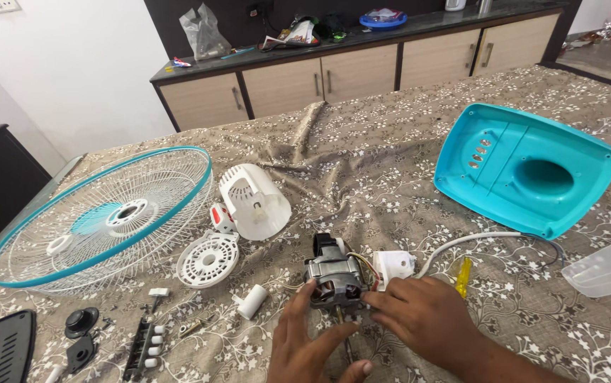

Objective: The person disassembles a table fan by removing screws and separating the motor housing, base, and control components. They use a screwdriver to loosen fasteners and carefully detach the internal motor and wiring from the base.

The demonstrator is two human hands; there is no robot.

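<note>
A grey metal fan motor [334, 273] with coloured wires lies on the patterned cloth near the front edge. My left hand [312, 347] rests flat beside it, fingers spread, fingertips touching the motor's near side and its thin shaft [344, 333]. My right hand [422, 315] lies palm down with its fingers against the motor's right side. Neither hand wraps around the motor. A small white plastic block [393, 266] sits just behind my right hand, joined to a white cable [461, 242].
A white and teal fan guard [107, 213] lies at the left. A white motor cover [256, 201] and a round vented cap [208, 260] sit behind. A teal base shell [525, 167] is at the right. A yellow screwdriver [464, 276], a switch strip [142, 347] and small parts are scattered.
</note>
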